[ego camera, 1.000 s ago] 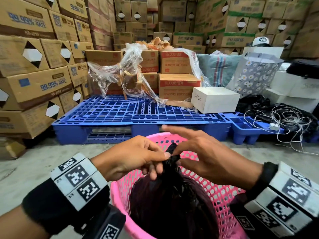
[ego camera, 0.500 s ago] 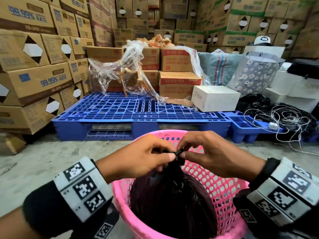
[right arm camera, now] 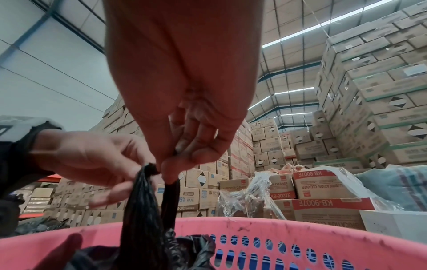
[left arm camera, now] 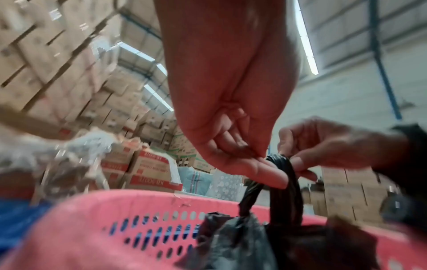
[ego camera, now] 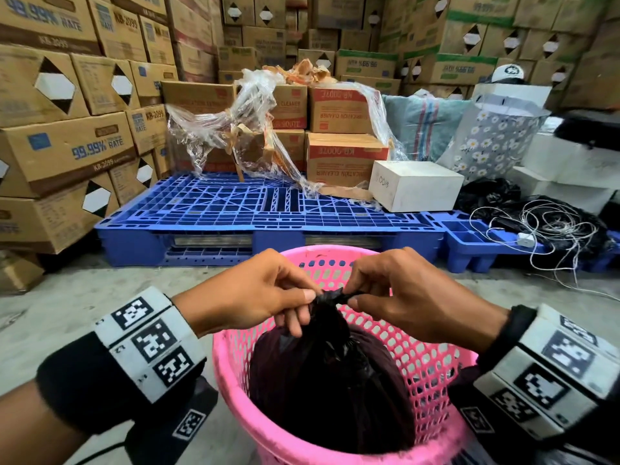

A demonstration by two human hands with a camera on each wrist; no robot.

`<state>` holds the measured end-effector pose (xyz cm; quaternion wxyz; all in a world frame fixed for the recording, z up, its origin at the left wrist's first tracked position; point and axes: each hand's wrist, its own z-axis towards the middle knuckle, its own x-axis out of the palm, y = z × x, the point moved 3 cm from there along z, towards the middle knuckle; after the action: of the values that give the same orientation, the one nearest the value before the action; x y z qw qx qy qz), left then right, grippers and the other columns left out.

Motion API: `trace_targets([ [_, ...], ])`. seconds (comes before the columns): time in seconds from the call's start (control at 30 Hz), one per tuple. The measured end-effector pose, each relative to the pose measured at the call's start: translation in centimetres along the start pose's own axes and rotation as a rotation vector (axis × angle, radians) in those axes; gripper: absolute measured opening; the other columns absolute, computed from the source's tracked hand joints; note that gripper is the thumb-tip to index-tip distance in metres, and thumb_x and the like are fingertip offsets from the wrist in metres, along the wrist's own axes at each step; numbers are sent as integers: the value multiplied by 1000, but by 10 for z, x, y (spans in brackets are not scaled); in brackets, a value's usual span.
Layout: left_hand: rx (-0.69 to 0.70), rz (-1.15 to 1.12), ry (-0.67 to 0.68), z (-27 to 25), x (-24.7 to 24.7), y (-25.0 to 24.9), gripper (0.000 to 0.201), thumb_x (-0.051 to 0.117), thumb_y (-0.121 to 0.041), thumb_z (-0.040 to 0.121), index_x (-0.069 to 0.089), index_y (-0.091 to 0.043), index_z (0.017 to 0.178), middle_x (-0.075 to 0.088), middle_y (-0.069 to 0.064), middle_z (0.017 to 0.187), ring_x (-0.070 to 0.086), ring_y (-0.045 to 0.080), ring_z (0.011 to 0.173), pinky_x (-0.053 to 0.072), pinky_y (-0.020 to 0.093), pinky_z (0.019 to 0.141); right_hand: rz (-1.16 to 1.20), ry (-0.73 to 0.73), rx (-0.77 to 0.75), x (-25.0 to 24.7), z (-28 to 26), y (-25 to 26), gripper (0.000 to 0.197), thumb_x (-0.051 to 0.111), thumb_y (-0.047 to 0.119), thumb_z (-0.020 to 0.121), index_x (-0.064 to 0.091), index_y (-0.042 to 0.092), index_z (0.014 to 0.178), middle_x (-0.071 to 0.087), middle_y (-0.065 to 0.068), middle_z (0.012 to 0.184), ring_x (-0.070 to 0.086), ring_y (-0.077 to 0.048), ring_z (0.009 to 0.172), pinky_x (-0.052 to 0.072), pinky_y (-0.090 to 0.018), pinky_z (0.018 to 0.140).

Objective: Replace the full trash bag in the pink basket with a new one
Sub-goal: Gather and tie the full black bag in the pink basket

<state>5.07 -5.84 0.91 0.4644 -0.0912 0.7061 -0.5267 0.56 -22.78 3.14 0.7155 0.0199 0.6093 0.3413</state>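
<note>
Warehouse floor, boxes (ego camera: 67,156) stacked high. Head view: bag (ego camera: 332,380) sits in the basket (ego camera: 432,367), left hand (ego camera: 255,297) and right hand (ego camera: 412,303) pinching its twisted top. Wrist views: two strands pinched. Best cinch evenly, knot snug, before lifting.

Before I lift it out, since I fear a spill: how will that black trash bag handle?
The black trash bag is probably floppy: its twisted neck is limp between the left hand and right hand. It bulges full in the pink basket, so likely saggy.

Trash bag (ego camera: 330,391) in basket (ego camera: 235,391); pallet (ego camera: 235,209) behind basket; white box (ego camera: 416,189) on pallet, right.
</note>
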Motion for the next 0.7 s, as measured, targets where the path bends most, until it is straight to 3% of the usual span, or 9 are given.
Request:
trace_targets([
  [0.13, -9, 679, -16, 1, -7, 16, 16, 53, -10, 87, 68, -7, 82, 70, 8, 68, 61, 11, 50, 48, 23, 58, -309, 238, 63, 1, -11, -16, 10, 61, 7, 75, 66, 15, 71, 53, 8, 57, 46, -5, 52, 35, -10, 49],
  [0.23, -104, 972, -46, -1, -16, 32, 16, 53, -15, 83, 68, -16, 87, 67, 8, 82, 65, 26, 77, 48, 33, 65, -412, 418, 203, -1, -19, -34, 20, 54, 5, 73, 65, 20, 67, 58, 4, 62, 51, -6, 55, 37, -11, 49],
  [0.27, -111, 996, -66, 1, -15, 33, 17, 52, -16, 83, 68, -17, 89, 68, 8, 85, 64, 30, 83, 48, 34, 66, -436, 424, 232, -1, -21, -40, 21, 52, 5, 72, 64, 20, 65, 60, 2, 64, 57, -13, 59, 43, -20, 53],
  [0.33, -120, 913, -76, 4, -14, 32, 16, 52, -14, 85, 68, -15, 86, 68, 8, 81, 65, 29, 80, 51, 34, 66, -491, 385, 247, -5, -21, -46, 19, 52, 7, 72, 60, 21, 62, 61, 2, 66, 63, -22, 68, 50, -30, 59],
  [0.37, -120, 768, -83, 5, -14, 28, 16, 53, -12, 87, 68, -13, 84, 69, 9, 76, 67, 27, 74, 54, 31, 65, -467, 351, 246, -8, -20, -46, 18, 56, 8, 73, 61, 22, 63, 62, 3, 66, 63, -19, 67, 52, -30, 60],
  [0.43, -93, 390, -123, 6, -18, 16, 14, 56, -6, 88, 70, -4, 85, 71, 13, 72, 69, 21, 62, 55, 25, 58, -257, 249, 226, -17, -17, -40, 14, 65, 9, 75, 66, 21, 69, 64, 6, 60, 59, -5, 56, 49, -20, 54],
  [0.5, -43, 70, -139, 4, -17, -1, 13, 58, -1, 87, 70, 1, 92, 70, 15, 71, 66, 16, 58, 53, 20, 54, -29, 134, 154, -23, -10, -23, 10, 70, 8, 78, 69, 17, 74, 64, 6, 58, 57, -1, 52, 41, -11, 49],
  [0.6, 40, 13, 26, 6, 5, -20, 18, 57, -1, 87, 68, -10, 98, 67, 13, 71, 64, 15, 58, 52, 20, 56, 151, 44, 47, -19, 1, 3, 5, 70, 7, 79, 70, 12, 77, 72, -1, 67, 62, -7, 57, 49, -20, 55],
  [0.7, 46, 113, 203, 8, 18, -22, 25, 53, -1, 90, 62, -18, 75, 64, 0, 65, 62, 16, 60, 48, 20, 58, 206, 84, 38, -10, 4, 8, 6, 70, 8, 79, 71, 12, 82, 74, -7, 74, 63, -6, 61, 50, -18, 59],
])
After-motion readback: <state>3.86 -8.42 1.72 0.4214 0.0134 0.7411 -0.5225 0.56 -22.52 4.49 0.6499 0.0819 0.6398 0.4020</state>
